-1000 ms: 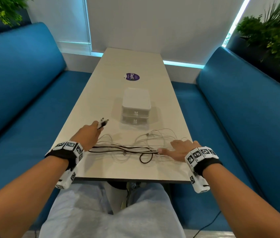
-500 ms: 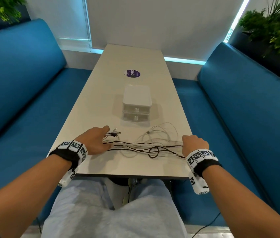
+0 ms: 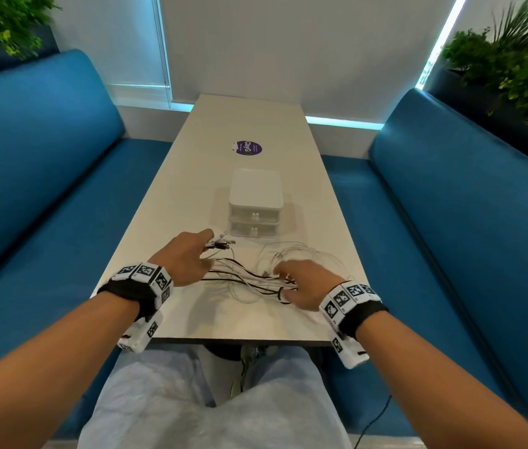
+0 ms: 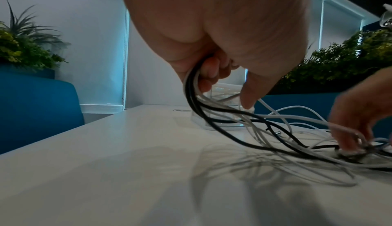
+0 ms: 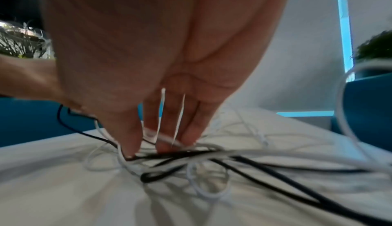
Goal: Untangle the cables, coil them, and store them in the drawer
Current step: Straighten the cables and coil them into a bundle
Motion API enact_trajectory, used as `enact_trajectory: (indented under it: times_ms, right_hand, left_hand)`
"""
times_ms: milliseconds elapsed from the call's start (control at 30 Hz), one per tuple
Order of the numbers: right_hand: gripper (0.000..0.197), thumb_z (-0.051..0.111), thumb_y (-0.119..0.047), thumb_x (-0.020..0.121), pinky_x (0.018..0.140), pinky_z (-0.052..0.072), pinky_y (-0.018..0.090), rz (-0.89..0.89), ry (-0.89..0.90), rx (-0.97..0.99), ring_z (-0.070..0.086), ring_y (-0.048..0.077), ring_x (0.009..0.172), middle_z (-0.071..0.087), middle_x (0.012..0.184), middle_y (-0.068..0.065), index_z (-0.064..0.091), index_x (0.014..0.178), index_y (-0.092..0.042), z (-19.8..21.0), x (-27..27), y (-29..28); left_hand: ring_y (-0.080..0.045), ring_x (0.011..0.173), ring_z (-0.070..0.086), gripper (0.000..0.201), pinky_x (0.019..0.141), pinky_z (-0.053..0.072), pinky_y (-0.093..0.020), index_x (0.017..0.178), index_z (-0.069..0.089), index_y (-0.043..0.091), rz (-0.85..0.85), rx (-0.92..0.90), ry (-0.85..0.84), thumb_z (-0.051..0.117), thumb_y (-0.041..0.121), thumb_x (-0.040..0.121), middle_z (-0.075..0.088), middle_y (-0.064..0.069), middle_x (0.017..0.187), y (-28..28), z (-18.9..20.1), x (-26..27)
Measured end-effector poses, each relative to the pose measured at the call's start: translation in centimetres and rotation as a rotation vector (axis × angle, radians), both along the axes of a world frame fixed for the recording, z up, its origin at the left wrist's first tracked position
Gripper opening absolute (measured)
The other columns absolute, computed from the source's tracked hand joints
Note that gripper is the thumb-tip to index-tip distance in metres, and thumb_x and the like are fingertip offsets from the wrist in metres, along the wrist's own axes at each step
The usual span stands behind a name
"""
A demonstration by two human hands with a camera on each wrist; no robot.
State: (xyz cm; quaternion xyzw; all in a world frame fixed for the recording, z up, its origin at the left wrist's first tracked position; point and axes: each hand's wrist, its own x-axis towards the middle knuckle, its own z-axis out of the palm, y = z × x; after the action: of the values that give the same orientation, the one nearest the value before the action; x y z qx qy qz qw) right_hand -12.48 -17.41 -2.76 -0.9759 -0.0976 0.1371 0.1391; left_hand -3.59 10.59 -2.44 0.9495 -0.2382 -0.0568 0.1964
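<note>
A tangle of thin black and white cables (image 3: 249, 280) lies on the table's near end. My left hand (image 3: 191, 257) is raised a little over the table and grips a bundle of cable ends, whose plugs (image 3: 222, 243) stick out toward the drawer unit. In the left wrist view the black and white strands (image 4: 192, 85) run out of its curled fingers. My right hand (image 3: 301, 283) reaches down on the knot (image 5: 191, 159) with straight fingers (image 5: 169, 129), tips on the strands. A small white two-drawer unit (image 3: 255, 202) stands beyond, both drawers closed.
The long pale table (image 3: 171, 202) has a purple round sticker (image 3: 247, 147) past the drawers. Blue benches (image 3: 45, 189) flank it on both sides. Potted plants (image 3: 515, 69) stand behind the benches. The table's front edge is close under my wrists.
My left hand lifted the cable ends and carried them forward toward the drawer unit. My right hand let go of its fistful at the right edge and came left onto the knot.
</note>
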Motion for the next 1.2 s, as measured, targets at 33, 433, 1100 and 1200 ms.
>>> enact_trajectory:
  times_ms: [33,433,1100,1200]
  right_hand:
    - [0.037,0.060,-0.027,0.089,0.095,0.048,0.034,0.016,0.041,-0.046,0.057,0.021,0.112,0.062,0.123,0.000,0.057,0.126,-0.028,-0.5,0.1,0.4]
    - [0.068,0.014,-0.066,0.097,0.096,0.031,0.042,-0.077,-0.073,-0.434,0.049,0.025,0.093,0.064,0.099,0.006,0.069,0.106,-0.027,1.3,-0.6,-0.4]
    - [0.058,0.037,-0.073,0.089,0.092,0.039,0.042,-0.378,-0.162,-0.279,0.061,0.020,0.084,0.067,0.081,-0.004,0.067,0.082,-0.023,-0.1,-1.4,-3.4]
    - [0.030,0.059,-0.048,0.092,0.062,0.042,0.026,-0.443,-0.236,0.111,0.057,0.016,0.071,0.059,0.079,-0.006,0.055,0.081,-0.020,-0.2,-1.5,-4.3]
  left_hand:
    - [-0.023,0.076,0.057,0.029,0.066,0.049,-0.036,0.096,0.043,0.022,-0.007,0.010,-0.005,0.067,0.032,0.085,0.060,-0.001,0.086,0.2,0.1,-0.2]
    - [-0.025,0.089,0.056,0.043,0.072,0.045,-0.033,0.122,0.040,0.017,-0.109,0.416,-0.083,0.065,0.024,0.087,0.058,-0.008,0.108,-0.2,0.1,-0.3]
    - [-0.021,0.079,0.046,0.016,0.068,0.036,-0.029,0.106,0.059,0.016,0.003,0.519,-0.081,0.058,0.019,0.090,0.056,-0.007,0.102,0.8,-0.1,0.7]
    - [-0.021,0.078,0.047,0.014,0.067,0.037,-0.029,0.103,0.059,0.016,0.011,0.510,-0.056,0.058,0.019,0.090,0.047,-0.002,0.090,1.3,-0.4,0.7]
